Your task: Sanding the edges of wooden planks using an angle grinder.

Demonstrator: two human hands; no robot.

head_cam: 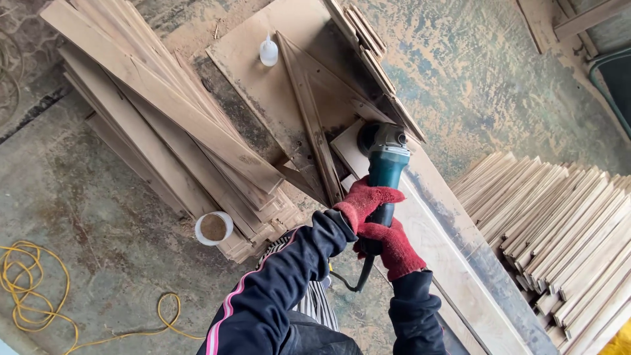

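At nine o'clock from the hands a yellow cord [26, 289] lay looped on the dusty concrete floor [85, 197]. A heap of long boards [164, 118] ran from eleven o'clock down towards a small white tub of sawdust [213, 228] just left of the left sleeve. At twelve o'clock a small white squeeze bottle [268, 50] stood on a plywood sheet [263, 79].

The left hand [365, 200], in a red glove, was wrapped tight round the barrel of the teal angle grinder [383, 161]; the right hand [396, 248], gloved likewise, was closed on the rear of the handle where the black cable left it. The grinder's head sat on the near end of a pale plank [453, 263] running towards five o'clock.

The tool looked rigid and fairly heavy, likely to kick and vibrate, so a two-handed hold on the barrel and tail seemed right. At three o'clock thin slats [565, 217] lay stacked.
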